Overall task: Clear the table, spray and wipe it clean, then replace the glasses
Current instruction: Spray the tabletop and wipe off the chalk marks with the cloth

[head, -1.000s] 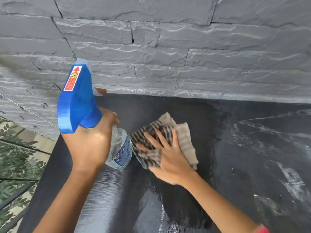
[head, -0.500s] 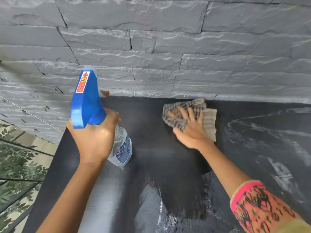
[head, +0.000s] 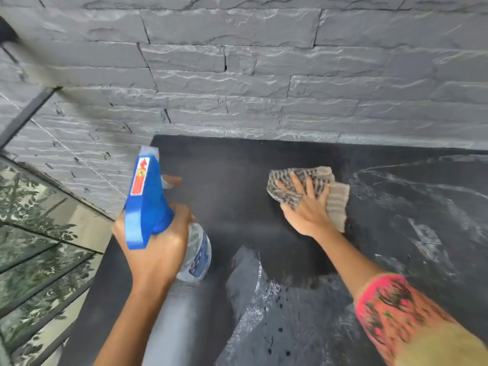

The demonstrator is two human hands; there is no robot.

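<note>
My left hand (head: 155, 241) grips a clear spray bottle (head: 196, 253) with a blue trigger head, held above the left part of the black table (head: 229, 202); one finger lies on the trigger. My right hand (head: 307, 208) presses flat, fingers spread, on a checked brown and beige cloth (head: 335, 204) near the table's far edge. Wet streaks shine on the tabletop on the right and in front. No glasses are in view.
A grey stone wall (head: 250, 75) runs right behind the table. To the left, past the table's edge, is a glass railing (head: 39, 247) with leaves reflected in it.
My right hand slid the cloth from beside the bottle away toward the wall and then to the right. The left hand kept its grip on the bottle.
</note>
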